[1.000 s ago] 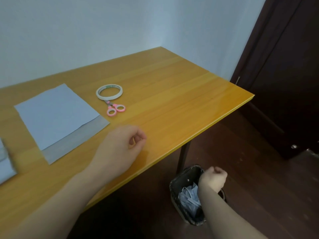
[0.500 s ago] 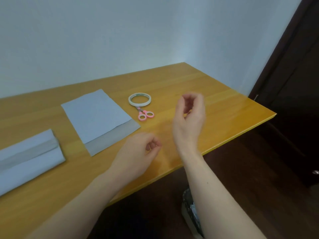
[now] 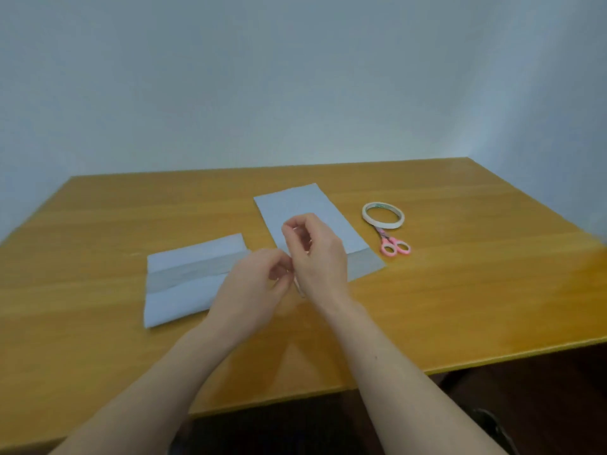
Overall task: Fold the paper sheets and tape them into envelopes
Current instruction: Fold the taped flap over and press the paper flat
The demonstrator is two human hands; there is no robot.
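Observation:
My left hand (image 3: pixel 253 290) and my right hand (image 3: pixel 317 254) meet above the middle of the wooden table (image 3: pixel 460 290), fingers curled toward each other. A thin pale tape strip (image 3: pixel 299 288) shows between them, pinched by both hands. Under my left hand lies a folded grey-blue paper sheet (image 3: pixel 187 280) with its flaps turned in. Behind my right hand lies a second folded sheet (image 3: pixel 295 201), partly hidden, with a darker flap along its near edge. A white tape roll (image 3: pixel 383 215) and pink-handled scissors (image 3: pixel 395 247) lie to the right of it.
A pale wall stands right behind the table. The table's near edge runs across the lower frame, with dark floor below it. A dark object (image 3: pixel 492 425), cut off by my right arm, sits on the floor at the lower right.
My right hand came up from the bin beside the table and joined my left hand over the papers. The view swung left, so both sheets now lie in the middle.

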